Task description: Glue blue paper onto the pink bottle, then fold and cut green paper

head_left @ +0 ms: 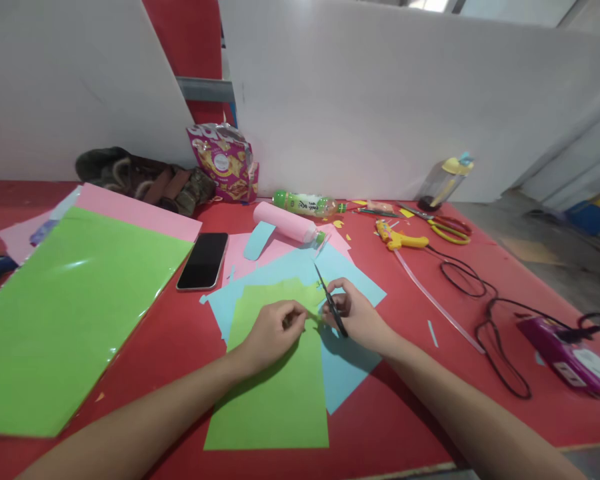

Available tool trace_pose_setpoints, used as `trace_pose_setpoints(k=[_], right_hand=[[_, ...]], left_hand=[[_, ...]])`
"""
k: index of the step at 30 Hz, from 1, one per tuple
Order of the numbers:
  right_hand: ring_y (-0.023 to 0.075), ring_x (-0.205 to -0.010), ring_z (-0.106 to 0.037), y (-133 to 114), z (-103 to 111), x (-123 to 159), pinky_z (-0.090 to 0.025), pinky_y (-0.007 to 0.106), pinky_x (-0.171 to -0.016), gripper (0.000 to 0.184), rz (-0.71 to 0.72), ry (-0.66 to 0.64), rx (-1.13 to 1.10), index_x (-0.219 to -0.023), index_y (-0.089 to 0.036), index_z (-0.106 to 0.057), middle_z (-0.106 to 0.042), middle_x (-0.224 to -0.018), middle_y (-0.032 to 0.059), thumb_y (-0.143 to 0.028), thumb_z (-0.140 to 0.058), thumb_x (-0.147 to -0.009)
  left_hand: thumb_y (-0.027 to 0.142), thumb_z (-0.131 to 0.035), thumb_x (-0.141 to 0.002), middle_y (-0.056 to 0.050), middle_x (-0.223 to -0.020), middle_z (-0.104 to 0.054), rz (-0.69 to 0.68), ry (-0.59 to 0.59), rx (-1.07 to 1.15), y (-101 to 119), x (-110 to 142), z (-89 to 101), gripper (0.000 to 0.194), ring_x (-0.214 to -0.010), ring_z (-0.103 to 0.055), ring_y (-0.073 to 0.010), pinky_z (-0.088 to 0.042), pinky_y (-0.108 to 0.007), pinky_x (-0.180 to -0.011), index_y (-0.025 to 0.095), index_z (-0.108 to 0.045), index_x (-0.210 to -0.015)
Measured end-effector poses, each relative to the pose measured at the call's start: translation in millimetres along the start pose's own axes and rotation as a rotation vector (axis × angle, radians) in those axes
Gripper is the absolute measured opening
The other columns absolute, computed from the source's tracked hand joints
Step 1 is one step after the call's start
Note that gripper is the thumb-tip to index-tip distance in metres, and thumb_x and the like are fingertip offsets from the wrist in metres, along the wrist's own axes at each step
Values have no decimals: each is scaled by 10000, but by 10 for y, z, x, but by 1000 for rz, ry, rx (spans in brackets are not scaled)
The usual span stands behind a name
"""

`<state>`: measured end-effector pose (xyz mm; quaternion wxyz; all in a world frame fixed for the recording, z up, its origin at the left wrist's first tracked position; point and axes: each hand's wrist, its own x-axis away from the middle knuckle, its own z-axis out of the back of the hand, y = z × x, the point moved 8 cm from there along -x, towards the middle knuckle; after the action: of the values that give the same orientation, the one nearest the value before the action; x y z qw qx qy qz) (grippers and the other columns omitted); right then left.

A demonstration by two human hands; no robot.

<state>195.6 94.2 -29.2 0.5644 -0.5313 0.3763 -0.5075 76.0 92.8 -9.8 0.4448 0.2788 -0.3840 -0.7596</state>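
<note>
My right hand (363, 320) is closed round a pair of black-handled scissors (334, 308), whose blades point away from me. Between the pinched fingertips of my left hand (277, 333) is a small piece of green paper (314, 318), which reaches toward the right fingers. Below both hands lies a green paper sheet (270, 407) on top of a light blue sheet (345, 380). Beyond them rests a bottle wrapped in pink paper (283, 221), with a green cap and a curved blue paper piece (259, 241) beside it.
A phone (203, 261) and packaged green sheets (85, 300) lie at left. Farther back are a snack bag (223, 163), a labelled bottle (305, 203) and a tumbler (445, 183). At right are a yellow glue gun (403, 240), larger scissors (447, 228), cords and a purple box (567, 353).
</note>
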Motion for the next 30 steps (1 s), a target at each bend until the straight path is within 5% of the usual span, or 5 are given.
trace_pose_setpoints(k=[4,9,14,23,30], right_hand=[[69,-439,-416,22,126,-42,-315,185,-437,287,-39,3,161,-830,-221,-392,-493,-521,-85,-180,-578,-615],[94,-455,-466,-3,335,-64,-340,199,-442,274,-35,200,257,-826,-224,-389,-504,-533,-70,-278,-573,-629],[100,-447,-461,-20,410,-82,-338,201,-433,282,4,279,252,-826,-233,-374,-482,-520,-80,-290,-567,-629],[103,-497,-460,-38,432,-49,-359,217,-471,288,77,352,179,-857,-235,-368,-484,-554,-72,-274,-562,-647],[83,-506,-431,-78,414,6,-361,203,-451,349,124,430,-34,-879,-246,-321,-466,-620,-73,-259,-582,-647]], left_hand=[[177,-416,-733,-29,-681,-549,-20,20,-158,-45,-94,78,132,-615,-498,-132,-397,-244,-600,135,-538,-760],[260,-457,-728,-95,-889,-524,-44,-55,-341,-126,-352,65,199,-844,-485,-212,-378,-324,-776,126,-530,-855],[346,-581,-621,-76,-799,-512,9,-82,-343,-185,-572,-26,236,-825,-477,-258,-372,-358,-736,148,-547,-744],[218,-602,-577,6,-576,-463,93,-20,-130,-169,-582,-7,141,-630,-464,-180,-327,-281,-593,177,-472,-541],[268,-489,-715,11,-609,-528,203,14,226,-144,-513,10,119,-536,-484,-109,-356,-230,-515,149,-485,-717]])
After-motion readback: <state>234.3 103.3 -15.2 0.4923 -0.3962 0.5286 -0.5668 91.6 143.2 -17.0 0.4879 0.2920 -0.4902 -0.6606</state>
